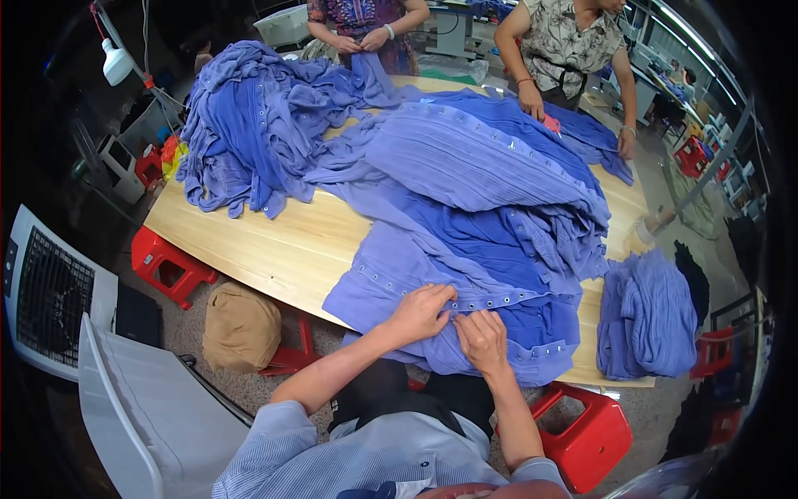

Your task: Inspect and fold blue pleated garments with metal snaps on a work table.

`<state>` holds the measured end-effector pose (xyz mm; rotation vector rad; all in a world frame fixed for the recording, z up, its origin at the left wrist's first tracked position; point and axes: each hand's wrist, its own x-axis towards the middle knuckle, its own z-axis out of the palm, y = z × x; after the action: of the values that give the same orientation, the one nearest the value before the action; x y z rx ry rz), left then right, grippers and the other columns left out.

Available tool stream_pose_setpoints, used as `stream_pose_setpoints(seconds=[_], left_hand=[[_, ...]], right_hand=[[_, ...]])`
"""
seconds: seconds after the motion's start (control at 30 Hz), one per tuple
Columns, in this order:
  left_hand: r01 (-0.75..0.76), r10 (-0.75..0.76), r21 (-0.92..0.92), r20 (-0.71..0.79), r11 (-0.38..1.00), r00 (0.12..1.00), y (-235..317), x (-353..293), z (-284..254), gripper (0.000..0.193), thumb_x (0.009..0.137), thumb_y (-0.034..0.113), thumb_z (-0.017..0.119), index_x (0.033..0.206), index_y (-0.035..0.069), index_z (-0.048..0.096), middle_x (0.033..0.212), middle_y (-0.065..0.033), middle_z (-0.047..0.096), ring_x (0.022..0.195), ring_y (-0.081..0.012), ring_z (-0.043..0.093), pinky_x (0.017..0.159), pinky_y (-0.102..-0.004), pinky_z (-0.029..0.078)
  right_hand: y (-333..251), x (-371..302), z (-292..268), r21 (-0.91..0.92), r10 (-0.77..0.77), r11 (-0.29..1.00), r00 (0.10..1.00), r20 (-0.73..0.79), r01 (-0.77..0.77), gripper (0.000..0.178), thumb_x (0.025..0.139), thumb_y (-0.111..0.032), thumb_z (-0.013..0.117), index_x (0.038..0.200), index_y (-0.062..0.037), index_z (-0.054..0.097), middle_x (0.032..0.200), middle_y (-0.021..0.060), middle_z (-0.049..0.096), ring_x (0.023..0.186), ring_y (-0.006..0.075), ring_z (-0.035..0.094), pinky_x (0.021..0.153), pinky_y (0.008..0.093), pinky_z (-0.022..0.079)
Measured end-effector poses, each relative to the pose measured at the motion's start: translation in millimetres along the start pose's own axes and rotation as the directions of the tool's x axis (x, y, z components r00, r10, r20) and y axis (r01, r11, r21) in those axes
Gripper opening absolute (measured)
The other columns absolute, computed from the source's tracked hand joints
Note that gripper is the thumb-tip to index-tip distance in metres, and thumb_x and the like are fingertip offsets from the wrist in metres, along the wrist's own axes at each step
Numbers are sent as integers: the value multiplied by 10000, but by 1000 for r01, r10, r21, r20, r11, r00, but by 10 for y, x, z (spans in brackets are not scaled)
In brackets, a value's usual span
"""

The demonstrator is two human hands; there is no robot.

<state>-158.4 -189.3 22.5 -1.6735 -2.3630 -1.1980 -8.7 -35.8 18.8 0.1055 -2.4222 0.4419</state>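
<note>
A blue-purple garment (386, 249) with a row of metal snaps or eyelets along its edge lies spread at the near side of the table. My left hand (422, 314) pinches this edge from the left, fingers bent and pressed onto the cloth. Close beside it, my right hand (482, 339) grips the same snap strip, its fingers curled together. The fingertips of both hands nearly meet; what lies between them is too small to make out. Just beyond, more garments (482, 158) of the same colour lie overlapped, with snaps along their edges.
A tall heap of garments (249, 125) covers the table's (249, 245) far left; a folded stack (647, 316) sits at the right. Two people handle cloth across the table. Red stools (586, 432) stand below, with a brown bundle (241, 327) and an air cooler (58, 291) at left.
</note>
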Motion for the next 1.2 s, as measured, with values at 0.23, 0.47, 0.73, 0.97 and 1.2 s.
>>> stream_pose_setpoints(seconds=[0.23, 0.47, 0.73, 0.97, 1.2], left_hand=[[79, -79, -1, -8, 997, 997, 55, 2, 72, 288, 894, 122, 807, 1113, 73, 627, 935, -124, 702, 912, -363, 716, 813, -487, 576], [61, -61, 38, 9, 997, 998, 25, -35, 10, 290, 898, 119, 808, 1115, 59, 624, 1026, -151, 709, 1017, -395, 698, 862, -497, 574], [98, -99, 71, 8, 993, 995, 95, 8, 85, 318, 886, 157, 850, 1102, 50, 642, 1015, -163, 707, 995, -414, 696, 876, -502, 569], [38, -49, 227, 44, 973, 998, 100, -16, 72, 255, 966, 219, 765, 1109, 48, 642, 1005, -172, 703, 997, -412, 723, 802, -542, 603], [-6, -5, 114, 88, 993, 996, -8, -90, -82, 208, 932, 110, 737, 1109, 31, 663, 1025, -181, 716, 1024, -416, 725, 871, -529, 596]], right_hand=[[46, -44, -10, 4, -43, 999, 998, 39, 43, 134, 853, -56, 854, 963, -61, 778, 817, 68, 625, 781, 279, 633, 714, 421, 471], [47, -32, 14, 23, -69, 997, 997, 20, 68, 124, 843, -51, 846, 947, -70, 780, 820, 60, 642, 777, 270, 637, 714, 418, 474], [58, -58, -2, 27, -96, 995, 995, -17, 97, 71, 846, -90, 805, 850, -102, 735, 776, 51, 573, 760, 251, 627, 687, 408, 468], [69, -86, -2, 73, -67, 995, 998, 0, 67, 114, 857, -151, 846, 831, -102, 746, 808, 64, 630, 789, 266, 662, 703, 422, 498], [10, -59, 12, 185, 103, 979, 993, -56, -91, 208, 892, -157, 874, 1053, -44, 809, 870, 131, 736, 779, 356, 731, 717, 461, 587]])
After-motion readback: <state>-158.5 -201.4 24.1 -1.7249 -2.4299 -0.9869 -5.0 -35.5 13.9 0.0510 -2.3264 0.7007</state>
